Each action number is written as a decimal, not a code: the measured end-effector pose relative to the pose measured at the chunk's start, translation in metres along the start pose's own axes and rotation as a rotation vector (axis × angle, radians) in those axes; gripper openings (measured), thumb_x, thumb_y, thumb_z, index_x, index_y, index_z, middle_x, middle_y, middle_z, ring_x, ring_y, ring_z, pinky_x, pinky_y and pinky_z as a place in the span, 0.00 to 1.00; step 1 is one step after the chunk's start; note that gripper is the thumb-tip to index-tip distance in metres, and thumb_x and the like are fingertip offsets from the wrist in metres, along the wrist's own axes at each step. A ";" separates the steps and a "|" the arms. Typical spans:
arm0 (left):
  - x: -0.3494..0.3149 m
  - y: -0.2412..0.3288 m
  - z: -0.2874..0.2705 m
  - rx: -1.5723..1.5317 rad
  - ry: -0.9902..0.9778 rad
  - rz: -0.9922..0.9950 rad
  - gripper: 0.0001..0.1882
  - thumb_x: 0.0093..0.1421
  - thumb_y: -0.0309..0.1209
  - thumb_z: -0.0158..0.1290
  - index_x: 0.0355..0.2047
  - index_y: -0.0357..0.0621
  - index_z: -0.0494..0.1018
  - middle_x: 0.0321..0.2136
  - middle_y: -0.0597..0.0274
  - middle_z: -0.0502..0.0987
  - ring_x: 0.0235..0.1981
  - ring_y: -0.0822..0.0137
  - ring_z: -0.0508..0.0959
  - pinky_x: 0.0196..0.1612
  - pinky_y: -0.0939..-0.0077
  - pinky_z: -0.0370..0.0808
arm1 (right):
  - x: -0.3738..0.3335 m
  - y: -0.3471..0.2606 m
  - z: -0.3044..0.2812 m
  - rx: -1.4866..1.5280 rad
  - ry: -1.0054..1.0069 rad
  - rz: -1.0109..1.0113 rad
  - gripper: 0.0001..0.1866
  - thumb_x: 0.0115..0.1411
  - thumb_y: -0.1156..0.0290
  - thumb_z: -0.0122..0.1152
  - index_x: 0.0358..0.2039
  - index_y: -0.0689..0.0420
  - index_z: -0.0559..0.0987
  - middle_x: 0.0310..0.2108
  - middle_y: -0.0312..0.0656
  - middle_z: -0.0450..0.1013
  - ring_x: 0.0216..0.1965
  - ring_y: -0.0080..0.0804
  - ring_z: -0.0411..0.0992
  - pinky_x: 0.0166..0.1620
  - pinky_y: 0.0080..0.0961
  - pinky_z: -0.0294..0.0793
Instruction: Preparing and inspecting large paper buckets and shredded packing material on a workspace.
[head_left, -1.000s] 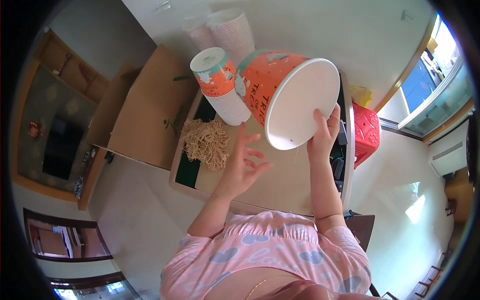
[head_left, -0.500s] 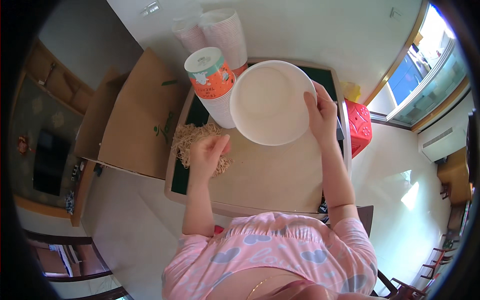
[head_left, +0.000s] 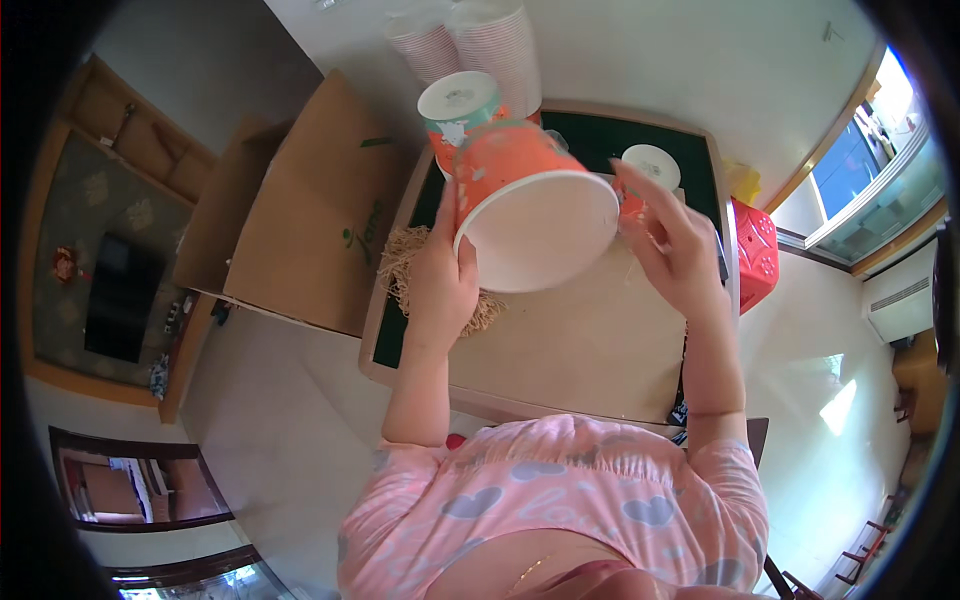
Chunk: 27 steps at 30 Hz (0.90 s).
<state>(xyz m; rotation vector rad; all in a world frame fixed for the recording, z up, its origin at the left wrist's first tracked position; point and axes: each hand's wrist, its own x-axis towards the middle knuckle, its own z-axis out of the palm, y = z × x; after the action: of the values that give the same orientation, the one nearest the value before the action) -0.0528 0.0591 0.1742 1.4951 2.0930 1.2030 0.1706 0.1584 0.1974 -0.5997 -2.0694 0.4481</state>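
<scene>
My left hand (head_left: 445, 285) grips a large paper bucket (head_left: 540, 230) by its left side, thumb at the rim. The bucket is orange outside and white inside, tilted with its mouth toward me. My right hand (head_left: 680, 245) is just right of the bucket, fingers bent and apart, with no grip on it. Behind the right hand, an upturned orange paper container with a white base (head_left: 651, 165) is partly hidden. A pile of tan, stringy loops (head_left: 402, 268) lies on the table beside my left hand. Behind the held bucket rises an upturned stack of orange-and-green paper buckets (head_left: 460, 95).
Wrapped stacks of white containers (head_left: 495, 50) stand at the back, against the wall. A large open cardboard box (head_left: 300, 220) is left of the table (head_left: 570, 365). To the right is a red plastic stool (head_left: 755, 250), with something yellow (head_left: 742, 184) beside it.
The bucket has passed from my right hand to my left and turned, so its orange outside shows. My right hand has come off its rim. The whole view has shifted slightly.
</scene>
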 end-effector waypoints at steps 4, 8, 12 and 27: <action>-0.005 0.001 -0.003 -0.026 0.194 0.109 0.32 0.60 0.21 0.37 0.66 0.45 0.49 0.55 0.46 0.68 0.51 0.51 0.73 0.52 0.63 0.70 | -0.040 0.012 0.026 -0.124 -0.157 -0.011 0.30 0.54 0.78 0.56 0.60 0.47 0.66 0.27 0.40 0.74 0.23 0.35 0.73 0.28 0.33 0.73; -0.009 -0.006 -0.002 -0.022 0.250 0.347 0.34 0.58 0.19 0.40 0.66 0.41 0.46 0.62 0.46 0.57 0.59 0.46 0.64 0.57 0.61 0.66 | -0.056 0.025 0.065 -0.316 -0.366 0.163 0.36 0.58 0.71 0.53 0.66 0.43 0.52 0.25 0.46 0.74 0.24 0.41 0.75 0.27 0.37 0.74; -0.009 -0.009 0.005 -0.089 0.258 0.353 0.33 0.58 0.19 0.39 0.65 0.37 0.45 0.62 0.44 0.57 0.59 0.44 0.63 0.59 0.61 0.63 | -0.060 0.000 0.103 -0.098 -0.452 0.246 0.40 0.55 0.72 0.52 0.67 0.46 0.48 0.17 0.47 0.72 0.18 0.45 0.72 0.26 0.41 0.74; -0.014 -0.026 0.012 -0.316 0.351 0.414 0.28 0.64 0.24 0.34 0.64 0.30 0.45 0.60 0.44 0.59 0.60 0.54 0.64 0.59 0.67 0.62 | -0.040 -0.015 0.139 -0.006 -0.286 0.282 0.44 0.52 0.74 0.54 0.67 0.45 0.47 0.18 0.50 0.72 0.20 0.50 0.72 0.25 0.43 0.72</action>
<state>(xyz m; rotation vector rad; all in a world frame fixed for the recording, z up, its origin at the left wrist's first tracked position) -0.0555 0.0495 0.1437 1.7068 1.7073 1.9695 0.0677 0.1114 0.1054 -0.8790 -2.2636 0.7261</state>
